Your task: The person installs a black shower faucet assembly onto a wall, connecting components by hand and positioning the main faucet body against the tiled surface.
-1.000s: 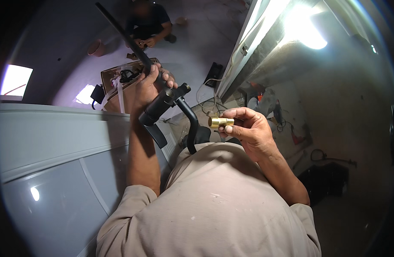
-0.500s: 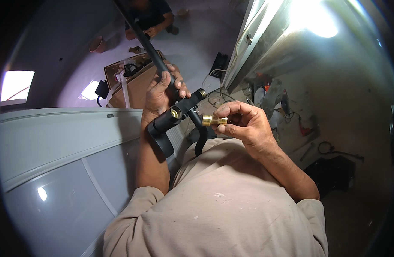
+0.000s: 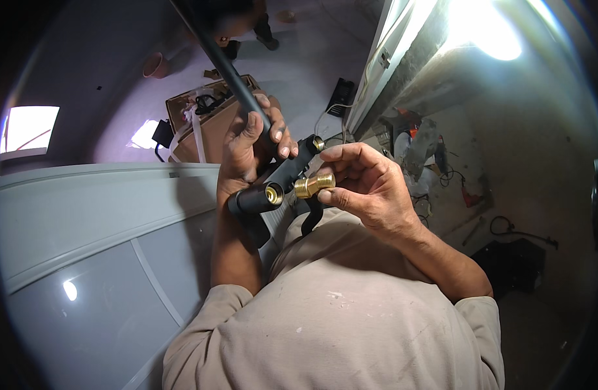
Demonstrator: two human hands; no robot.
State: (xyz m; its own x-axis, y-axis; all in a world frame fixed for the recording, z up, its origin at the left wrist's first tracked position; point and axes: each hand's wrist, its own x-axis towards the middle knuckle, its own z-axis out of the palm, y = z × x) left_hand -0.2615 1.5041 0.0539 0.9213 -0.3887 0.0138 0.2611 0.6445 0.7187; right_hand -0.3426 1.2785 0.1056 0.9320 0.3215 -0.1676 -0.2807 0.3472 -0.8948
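Observation:
My left hand (image 3: 250, 140) is wrapped round a long black pipe (image 3: 230, 75) where it joins a black shower mixer (image 3: 289, 170). The mixer has two brass-lined openings, one at its near left end and one at its far right end. A curved black spout hangs beneath it, partly hidden. Between the thumb and fingers of my right hand (image 3: 373, 185) is a brass threaded fitting (image 3: 315, 186), threaded at both ends and slightly tilted. It is held in front of the mixer, just right of the near opening (image 3: 273, 193) and apart from it.
A white panelled unit (image 3: 104, 188) stands at my left. Beyond it are an open cardboard box (image 3: 211, 123) and a bucket (image 3: 156, 65). Another person (image 3: 227, 23) is at the top. Tools and cables (image 3: 419, 143) litter the floor on the right, with a black bag-like object (image 3: 507, 263).
My right hand has brought the brass fitting left across the mixer, closer to the near opening, and tilted it. The mixer has turned slightly, showing more of that opening. The other person has shifted.

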